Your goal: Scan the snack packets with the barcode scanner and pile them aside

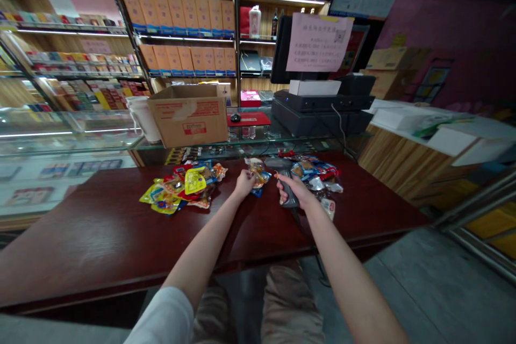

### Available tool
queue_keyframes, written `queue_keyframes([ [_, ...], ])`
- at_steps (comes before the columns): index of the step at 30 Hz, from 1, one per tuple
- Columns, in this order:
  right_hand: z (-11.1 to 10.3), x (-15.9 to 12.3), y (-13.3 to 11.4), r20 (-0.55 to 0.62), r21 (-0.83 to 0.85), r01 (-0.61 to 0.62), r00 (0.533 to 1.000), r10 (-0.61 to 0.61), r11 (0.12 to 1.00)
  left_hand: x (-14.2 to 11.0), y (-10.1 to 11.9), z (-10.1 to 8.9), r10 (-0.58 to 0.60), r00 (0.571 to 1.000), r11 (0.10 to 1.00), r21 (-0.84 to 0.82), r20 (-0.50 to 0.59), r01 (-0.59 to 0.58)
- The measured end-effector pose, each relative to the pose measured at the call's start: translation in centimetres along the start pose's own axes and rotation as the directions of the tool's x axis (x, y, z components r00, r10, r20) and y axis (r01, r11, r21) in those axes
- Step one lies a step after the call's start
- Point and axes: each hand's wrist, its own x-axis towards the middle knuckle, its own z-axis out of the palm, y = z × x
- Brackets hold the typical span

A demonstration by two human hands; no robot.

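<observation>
My right hand (293,189) is wrapped round the grip of a dark grey barcode scanner (289,200), whose head points left over the table. Close by on the left, my left hand (244,184) pinches a clear snack packet (258,173) with brownish contents and a blue edge. The scanner's head is just right of this packet. A pile of snack packets (177,189), yellow, red and clear, lies to the left of my left hand. More snack packets (316,170), blue, red and silvery, are heaped beyond and right of my right hand.
The dark red wooden table (121,236) carries everything. Behind it stand an open cardboard box (191,118), a white jug (145,120), a mouse (235,117) and a cash register (318,110). The scanner's cable (300,221) runs toward the table's front edge.
</observation>
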Motion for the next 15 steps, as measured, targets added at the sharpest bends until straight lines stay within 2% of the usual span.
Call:
queue_keyframes([
  [6,-1.3,-1.5,-1.7,-0.062,0.000,0.087,0.994,-0.087,0.996,0.7,2.9,6.4,0.016,0.998,0.996,-0.087,0.062,-0.010],
  [8,-2.1,-2.3,-2.3,-0.093,-0.014,0.090,0.992,-0.091,0.996,0.5,3.8,7.8,0.050,0.995,0.992,-0.123,0.091,-0.038],
  [11,-3.1,-3.2,-2.7,-0.110,-0.036,0.105,0.988,-0.108,0.994,0.2,4.2,7.8,0.095,0.990,0.981,-0.179,0.107,-0.075],
  [13,-3.5,-3.5,-2.6,-0.110,-0.037,0.107,0.988,-0.110,0.994,0.0,3.9,6.5,0.111,0.989,0.973,-0.212,0.100,-0.088],
  [15,-3.3,-3.6,-2.3,-0.106,-0.019,0.098,0.989,-0.099,0.995,-0.2,3.3,4.5,0.118,0.989,0.967,-0.237,0.086,-0.094],
])
